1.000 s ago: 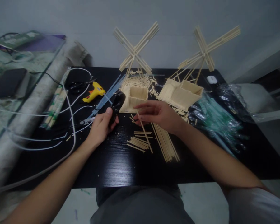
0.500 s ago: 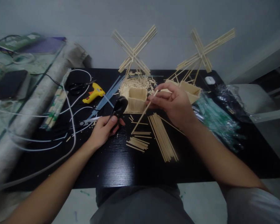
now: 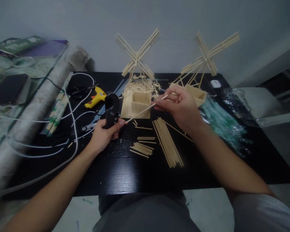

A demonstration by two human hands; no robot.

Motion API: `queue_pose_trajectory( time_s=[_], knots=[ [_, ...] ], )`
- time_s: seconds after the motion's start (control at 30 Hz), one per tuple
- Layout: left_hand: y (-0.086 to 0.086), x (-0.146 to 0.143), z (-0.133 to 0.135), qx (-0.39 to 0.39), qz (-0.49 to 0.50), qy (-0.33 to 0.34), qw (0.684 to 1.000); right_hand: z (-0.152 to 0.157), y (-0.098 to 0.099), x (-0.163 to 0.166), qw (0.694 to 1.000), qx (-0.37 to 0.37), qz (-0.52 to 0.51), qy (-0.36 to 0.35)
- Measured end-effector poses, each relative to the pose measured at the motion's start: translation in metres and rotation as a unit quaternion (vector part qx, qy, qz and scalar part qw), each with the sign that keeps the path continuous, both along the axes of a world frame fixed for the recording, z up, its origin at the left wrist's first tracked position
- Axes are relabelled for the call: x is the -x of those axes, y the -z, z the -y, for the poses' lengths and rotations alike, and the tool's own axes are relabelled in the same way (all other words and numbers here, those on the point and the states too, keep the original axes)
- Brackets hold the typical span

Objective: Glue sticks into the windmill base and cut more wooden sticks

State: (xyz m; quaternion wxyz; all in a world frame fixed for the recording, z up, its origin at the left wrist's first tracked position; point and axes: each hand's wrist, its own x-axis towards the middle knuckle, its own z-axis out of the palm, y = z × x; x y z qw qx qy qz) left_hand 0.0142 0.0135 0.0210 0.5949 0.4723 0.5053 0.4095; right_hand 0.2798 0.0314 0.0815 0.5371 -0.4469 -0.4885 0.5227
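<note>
Wooden stick point(image 3: 143, 111), we find, is pinched in the right hand point(image 3: 181, 106), slanting toward eight o'clock to the left hand point(image 3: 104, 134), which grips a black tool point(image 3: 110, 117). We note loose sticks point(image 3: 167, 141) at the wooden stick's five o'clock.

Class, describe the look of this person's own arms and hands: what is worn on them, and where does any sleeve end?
The left hand and right hand are ungloved; no watch shows. Both the left forearm and right forearm are bare. A grey sleeve ends near the right elbow.
</note>
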Motion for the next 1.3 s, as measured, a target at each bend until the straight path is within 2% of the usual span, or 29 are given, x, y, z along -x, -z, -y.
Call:
queue_pose_trajectory(
  time_s=[0.2,0.5,0.67,0.77,0.93,1.03,1.1,1.2,1.3],
  knots=[
    [-0.001,0.0,-0.002,0.024,0.045,0.01,0.999,0.0,0.0,0.001,1.0,0.001,-0.001,0.005],
    [0.001,0.0,-0.003,0.015,0.026,-0.01,0.999,0.0,0.003,0.0,0.999,0.008,0.021,-0.026],
    [-0.003,-0.004,-0.006,-0.015,0.059,-0.082,0.995,-0.001,0.004,-0.004,0.996,0.001,0.073,-0.051],
    [-0.008,-0.007,-0.007,-0.04,0.075,-0.138,0.987,-0.001,0.009,-0.005,0.985,-0.004,0.132,-0.113],
    [-0.009,-0.008,-0.008,-0.06,0.055,-0.166,0.983,0.005,0.01,-0.002,0.93,0.011,0.257,-0.264],
    [-0.004,-0.007,-0.007,-0.063,0.033,-0.159,0.985,0.008,0.004,0.0,0.888,0.012,0.336,-0.314],
    [-0.001,-0.005,-0.006,-0.061,0.015,-0.153,0.986,0.008,0.002,0.0,0.867,0.01,0.406,-0.289],
    [0.0,-0.001,-0.005,-0.053,-0.034,-0.133,0.989,0.006,0.007,-0.001,0.822,-0.007,0.531,-0.206],
    [-0.003,0.001,-0.003,-0.056,-0.112,-0.08,0.989,0.004,0.019,0.0,0.779,-0.011,0.596,-0.195]
  ],
)
